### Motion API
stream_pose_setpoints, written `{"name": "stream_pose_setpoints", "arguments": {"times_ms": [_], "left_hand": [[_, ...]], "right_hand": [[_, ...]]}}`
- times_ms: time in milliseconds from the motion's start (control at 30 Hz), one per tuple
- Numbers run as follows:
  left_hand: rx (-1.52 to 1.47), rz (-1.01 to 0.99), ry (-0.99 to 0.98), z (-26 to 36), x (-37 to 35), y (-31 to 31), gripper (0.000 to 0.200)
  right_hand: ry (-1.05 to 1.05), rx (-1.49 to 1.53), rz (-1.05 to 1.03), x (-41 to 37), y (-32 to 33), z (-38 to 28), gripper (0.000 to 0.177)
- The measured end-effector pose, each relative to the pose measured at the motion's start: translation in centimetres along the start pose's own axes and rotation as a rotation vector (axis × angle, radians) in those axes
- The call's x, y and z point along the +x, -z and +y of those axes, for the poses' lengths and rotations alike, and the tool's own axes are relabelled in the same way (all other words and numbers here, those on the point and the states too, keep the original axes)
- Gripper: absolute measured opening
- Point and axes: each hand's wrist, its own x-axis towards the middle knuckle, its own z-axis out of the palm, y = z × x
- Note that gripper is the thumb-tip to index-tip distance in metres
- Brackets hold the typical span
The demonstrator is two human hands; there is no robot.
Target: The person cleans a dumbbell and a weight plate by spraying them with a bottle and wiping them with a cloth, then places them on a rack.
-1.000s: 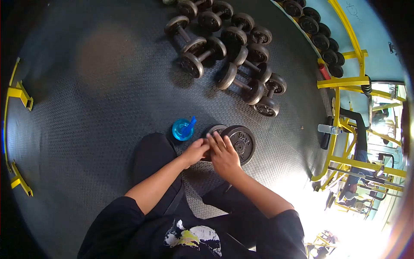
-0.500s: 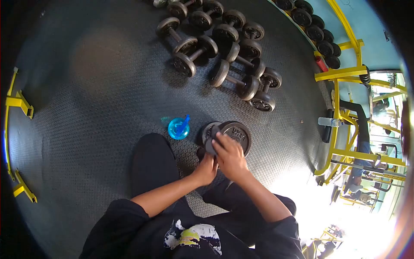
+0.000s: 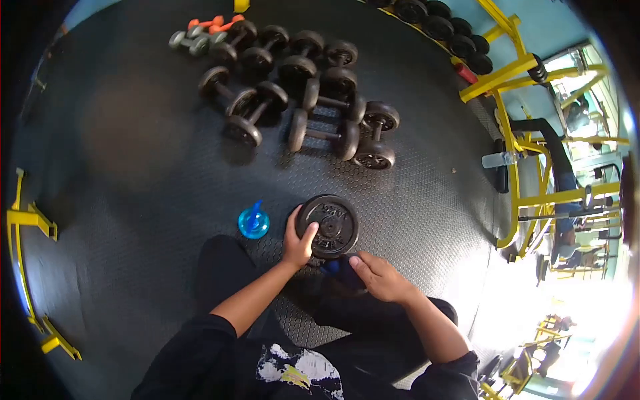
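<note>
Head view: left hand (image 3: 297, 241) grasps black round metal weight plate (image 3: 328, 230), right of translucent blue bottle (image 3: 253, 225); right hand (image 3: 383, 277) pinches dark cloth-like piece (image 3: 348, 275), farther right; apparently steadying plate; next move calls for firm left grip

Around the round black metal weight plate (image 3: 328, 228), broad passage is offered at 3 o'clock by the black textured floor (image 3: 417, 213), until the yellow metal frame (image 3: 553, 198) is met. At 12, a narrower strip is bounded by dark metal dumbbells (image 3: 311, 95). At 9, access is obstructed by the left hand (image 3: 297, 241) and, beyond, the round translucent blue bottle (image 3: 253, 225); near 5, by the right hand (image 3: 383, 277) and a gripped dark object (image 3: 348, 273).
</note>
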Motion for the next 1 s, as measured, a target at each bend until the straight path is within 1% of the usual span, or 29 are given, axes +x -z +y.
{"name": "stream_pose_setpoints", "arguments": {"times_ms": [33,67,100,133,200,233,267,333,367,433,467,533,567,600,633,667,733,767,800,833,867,933,967,1000], "left_hand": [[-0.101,0.002,-0.056,0.9,-0.1,-0.6,0.066],[-0.038,0.081,-0.108,1.8,-0.5,-1.4,0.063],[-0.034,0.086,-0.110,1.3,-0.2,-1.9,0.062],[-0.023,0.089,-0.102,0.7,-0.4,-2.0,0.062],[0.071,0.076,-0.105,1.9,-0.3,-3.4,0.062],[0.136,0.088,-0.116,2.6,0.0,-4.8,0.062],[0.184,0.089,-0.109,3.0,0.2,-6.2,0.065],[0.383,0.066,-0.080,4.9,0.4,-9.4,0.068],[0.309,0.052,-0.115,3.6,0.8,-11.2,0.071],[0.362,0.058,-0.121,2.4,1.4,-14.9,0.077],[0.393,0.075,-0.136,1.7,1.5,-16.7,0.078],[0.488,0.018,-0.072,2.9,1.7,-20.1,0.077],[0.490,0.049,-0.084,2.2,1.7,-22.0,0.072],[0.489,0.061,-0.074,1.1,1.8,-23.6,0.069],[0.511,0.072,-0.109,-0.4,1.8,-25.1,0.068],[0.536,0.081,-0.144,-1.8,1.7,-26.5,0.067],[0.561,0.056,-0.133,-3.2,1.1,-28.2,0.066],[0.648,-0.007,-0.080,-3.8,0.7,-28.9,0.066],[0.732,-0.074,-0.025,-4.3,0.2,-29.6,0.066],[0.723,-0.143,-0.104,-6.3,-0.5,-29.5,0.061],[0.719,-0.156,-0.105,-8.2,-0.6,-29.9,0.061],[0.818,-0.193,-0.185,-8.5,-1.2,-29.3,0.061],[0.839,-0.251,-0.177,-8.5,-2.1,-28.7,0.053],[0.846,-0.267,-0.183,-11.3,-2.0,-27.9,0.053]], "right_hand": [[0.002,0.008,0.016,-0.3,0.8,-0.2,0.036],[0.027,0.098,0.023,-0.6,1.5,-0.3,0.036],[0.052,0.198,0.027,-1.1,2.0,-0.4,0.037],[0.047,0.229,0.031,-2.2,2.6,-1.2,0.037],[0.148,0.099,0.106,-4.4,4.2,-3.1,0.037],[0.043,0.140,0.035,-4.9,4.7,-2.8,0.035],[0.035,0.157,0.035,-5.1,4.8,-2.0,0.035],[0.175,0.081,0.143,-5.4,5.0,-0.7,0.033],[0.175,0.084,0.154,-5.5,5.2,-0.2,0.033],[0.342,0.043,0.259,-5.6,5.4,0.5,0.031],[0.345,0.042,0.262,-5.7,5.5,0.6,0.031],[0.360,0.103,0.376,-6.0,5.8,0.9,0.028],[0.354,0.105,0.373,-6.2,6.1,1.0,0.028],[0.270,0.090,0.411,-6.5,6.6,0.9,0.027],[0.186,0.076,0.451,-6.7,7.2,0.8,0.026],[0.177,0.083,0.453,-6.9,7.8,0.8,0.026],[0.047,0.111,0.485,-7.5,9.0,1.1,0.024],[0.088,0.110,0.573,-7.7,9.2,1.5,0.024],[0.075,0.116,0.580,-8.0,9.4,2.2,0.024],[0.078,0.122,0.642,-8.3,9.7,2.8,0.024],[0.084,0.126,0.706,-8.5,10.1,3.5,0.024],[0.029,0.197,0.701,-9.4,10.5,4.7,0.024],[0.003,0.180,0.709,-9.5,10.7,5.4,0.024],[-0.018,0.157,0.715,-9.6,10.8,5.7,0.025]]}}
